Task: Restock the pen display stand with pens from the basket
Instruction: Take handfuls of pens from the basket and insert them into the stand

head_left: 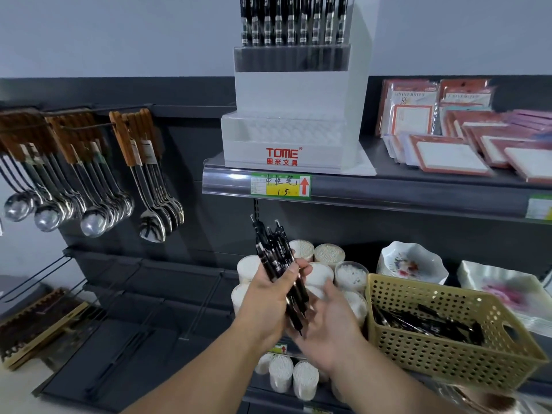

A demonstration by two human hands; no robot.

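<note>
The left hand [268,297] grips a bundle of black pens [276,261], its fingers curled round the barrels near their middle. The clicker ends point up and away from the hand, and the tips slant down towards the right hand [328,327]. That hand lies released, palm up and fingers loosely spread, just under the lower ends of the bundle; the tips reach over its palm.

Just right of the right hand stands a tan perforated basket [418,351] on the lower shelf, with more loose black pens [433,324] lying in its bottom. Well above both hands, on the upper shelf, sits the white pen display stand [298,94]. Its top tier holds a row of upright black pens [292,25], and its lower clear tier shows no pens.

A green and yellow price label [280,185] is fixed to the shelf edge below the stand. Behind the hands are round tubs of cotton swabs [328,255]. Far left of the left hand, metal spoons [89,189] hang on hooks.
</note>
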